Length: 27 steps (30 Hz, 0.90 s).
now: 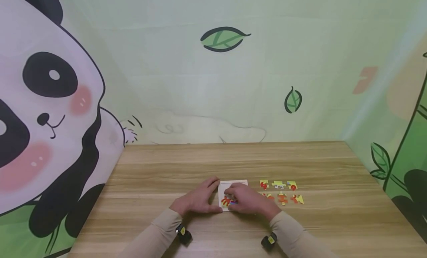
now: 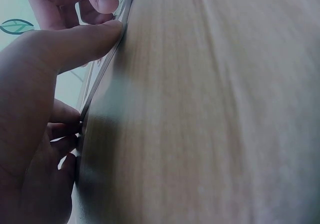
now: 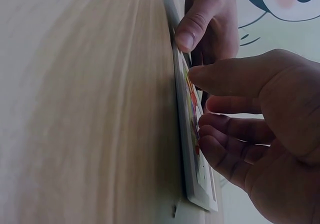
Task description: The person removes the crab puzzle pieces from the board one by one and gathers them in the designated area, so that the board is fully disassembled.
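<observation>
A small jigsaw puzzle in a white-framed tray lies on the table, its left part showing red and yellow pieces. My left hand grips the tray's left side, thumb at the near corner and fingers at the far corner. In the left wrist view the left thumb meets the tray's edge. My right hand is over the tray, covering much of it. In the right wrist view its thumb and gently bent fingers touch the puzzle surface; no separate piece shows between them.
Loose puzzle pieces lie in two rows right of the tray, the nearer row partly behind the right hand. The wood-grain table meets a printed backdrop with a panda and leaves.
</observation>
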Motion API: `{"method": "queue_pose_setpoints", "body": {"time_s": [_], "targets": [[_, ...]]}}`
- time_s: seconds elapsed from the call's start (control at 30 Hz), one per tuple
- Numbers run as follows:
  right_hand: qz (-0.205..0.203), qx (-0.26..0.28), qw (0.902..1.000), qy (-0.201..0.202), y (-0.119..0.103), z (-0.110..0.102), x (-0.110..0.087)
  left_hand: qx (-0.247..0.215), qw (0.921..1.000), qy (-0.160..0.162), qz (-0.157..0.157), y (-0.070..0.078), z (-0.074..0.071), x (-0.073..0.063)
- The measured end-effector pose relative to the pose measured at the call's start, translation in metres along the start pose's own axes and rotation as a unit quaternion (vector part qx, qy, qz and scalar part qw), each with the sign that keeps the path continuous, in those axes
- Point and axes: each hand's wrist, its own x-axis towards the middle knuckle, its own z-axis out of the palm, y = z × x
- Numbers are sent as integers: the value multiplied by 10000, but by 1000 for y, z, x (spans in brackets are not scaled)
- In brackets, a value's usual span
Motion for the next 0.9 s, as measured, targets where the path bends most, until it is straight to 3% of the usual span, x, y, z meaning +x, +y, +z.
{"method": "queue_pose_setpoints", "body": {"time_s": [0.67, 0.9], "targets": [[-158, -153, 9996, -180, -6, 3, 8, 0, 10000, -55, -31, -1, 0, 0], [7, 20, 9992, -398, -11, 2, 9, -40, 9999, -122, -93, 0, -1, 0]]}}
